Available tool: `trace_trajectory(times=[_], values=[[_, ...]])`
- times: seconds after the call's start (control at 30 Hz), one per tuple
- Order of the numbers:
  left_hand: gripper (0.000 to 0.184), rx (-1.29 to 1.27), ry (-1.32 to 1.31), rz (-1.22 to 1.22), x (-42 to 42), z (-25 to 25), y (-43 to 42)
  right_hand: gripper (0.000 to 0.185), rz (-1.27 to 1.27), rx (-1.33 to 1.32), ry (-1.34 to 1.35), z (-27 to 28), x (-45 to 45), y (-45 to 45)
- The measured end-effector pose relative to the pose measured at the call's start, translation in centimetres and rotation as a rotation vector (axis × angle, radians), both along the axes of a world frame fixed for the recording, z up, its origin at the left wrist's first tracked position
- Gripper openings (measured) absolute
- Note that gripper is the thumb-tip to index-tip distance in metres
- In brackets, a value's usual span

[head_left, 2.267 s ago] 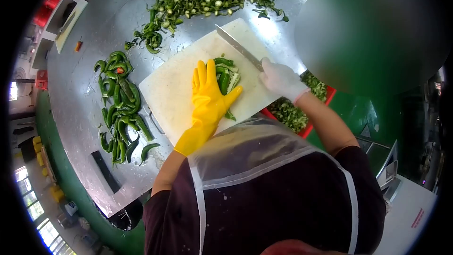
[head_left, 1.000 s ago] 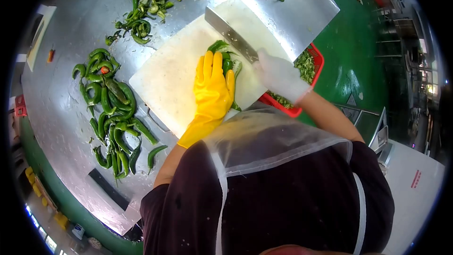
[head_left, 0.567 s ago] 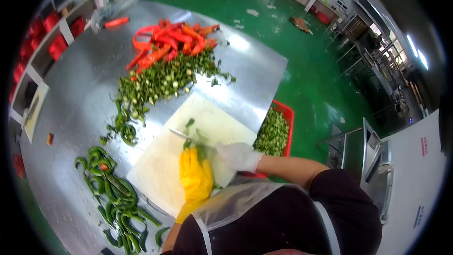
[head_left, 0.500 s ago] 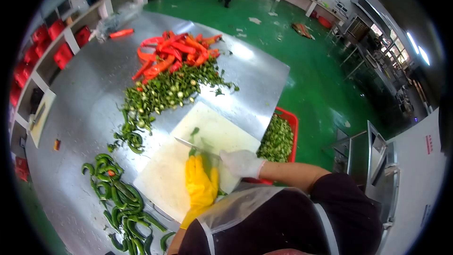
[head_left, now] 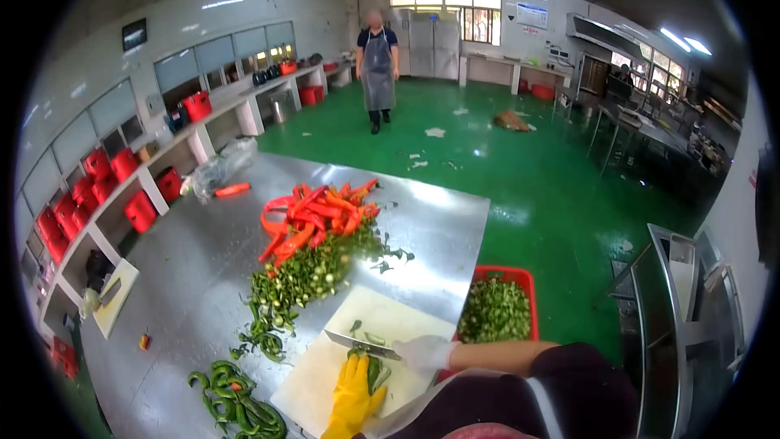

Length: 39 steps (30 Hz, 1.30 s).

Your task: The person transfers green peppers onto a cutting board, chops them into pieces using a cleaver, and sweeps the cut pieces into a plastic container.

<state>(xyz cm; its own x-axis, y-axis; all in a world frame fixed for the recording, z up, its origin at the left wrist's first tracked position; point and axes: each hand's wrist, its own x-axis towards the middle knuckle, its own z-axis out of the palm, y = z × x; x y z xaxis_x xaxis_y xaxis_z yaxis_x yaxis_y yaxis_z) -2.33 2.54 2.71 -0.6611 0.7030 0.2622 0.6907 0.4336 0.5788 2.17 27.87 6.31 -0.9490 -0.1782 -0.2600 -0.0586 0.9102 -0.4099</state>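
Observation:
My left hand (head_left: 353, 400), in a yellow glove, lies on green pepper pieces (head_left: 375, 374) on the white cutting board (head_left: 309, 394). Its fingers are stretched out beside the blade. In a pale glove, my right hand (head_left: 424, 355) is closed round the handle end of a wide knife (head_left: 363, 345). The blade points left, across the peppers just beyond my left fingertips. Small green pieces lie on the far side of the blade. Whole green peppers (head_left: 236, 406) are piled to the left of the board.
Cut stem ends (head_left: 305, 276) and red peppers (head_left: 317, 215) lie beyond the board on the metal table (head_left: 195, 276). A red basket (head_left: 532, 301) of chopped green pieces stands at the right. A person (head_left: 378, 69) in an apron stands on the green floor farther off.
The view has tilted up, showing more of the room and the whole person in the apron. The knife blade shows more clearly now, and both hands remain at the peppers.

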Motion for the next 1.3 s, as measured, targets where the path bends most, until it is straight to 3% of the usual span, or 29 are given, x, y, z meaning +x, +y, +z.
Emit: trace_trajectory(times=[0.1, 0.13, 0.17, 0.2, 0.23, 0.3, 0.33, 0.4, 0.5, 0.6, 0.87, 1.0, 1.2, 1.3], values=[[0.072, -0.021, 0.003, -0.114, 0.4, 2.4, -1.4, 0.035, 0.071, 0.045, -0.123, -1.2, -0.7, 1.4], [0.067, -0.020, -0.009, -0.147, 0.5, 3.5, -1.5, 0.032, 0.063, -0.011, -0.051, -0.3, -0.1, 2.0], [0.067, -0.027, 0.003, -0.184, -0.5, 1.6, -2.0, 0.033, 0.026, 0.070, -0.096, 0.4, 0.0, 2.2], [0.068, -0.032, 0.000, -0.220, -1.8, -1.7, -2.4, 0.035, 0.126, 0.037, 0.156, -5.0, 0.2, 4.9], [0.062, -0.016, -0.010, -0.247, -2.5, -3.1, -2.1, 0.036, 0.094, 0.181, -0.032, -3.1, 0.0, 5.4], [0.060, -0.029, -0.001, -0.283, -2.6, -1.6, -1.2, 0.035, 0.199, 0.076, 0.223, -6.2, 0.0, 7.7], [0.062, 0.015, 0.001, -0.294, -2.9, -2.4, -1.4, 0.032, 0.098, 0.116, 0.002, -4.0, -0.3, 6.9], [0.071, -0.082, 0.066, -0.227, -2.7, -1.1, -1.3, 0.028, -0.074, 0.155, -0.139, 2.0, 0.4, 3.4], [0.077, -0.076, 0.056, 0.007, -0.9, -0.3, -1.0, 0.025, -0.048, 0.148, -0.161, 2.0, 1.8, 1.6], [0.084, -0.093, -0.013, 0.085, -0.3, -1.0, -0.8, 0.025, -0.022, 0.131, -0.137, 0.6, 2.8, 0.5], [0.079, -0.095, 0.037, 0.112, 0.1, -0.2, -0.9, 0.025, 0.043, 0.157, -0.174, 2.3, 2.1, 2.2], [0.071, 0.012, 0.075, 0.265, 1.5, -0.2, -0.8, 0.025, 0.020, 0.105, -0.114, 3.6, 1.9, 2.1], [0.054, 0.055, -0.027, 0.317, 2.0, -0.6, -1.1, 0.024, 0.142, 0.121, -0.105, 4.8, -0.1, 0.9], [0.049, 0.106, -0.221, 0.271, 1.3, -0.1, -0.9, 0.022, 0.140, 0.187, -0.136, 5.1, -1.0, 0.3]])
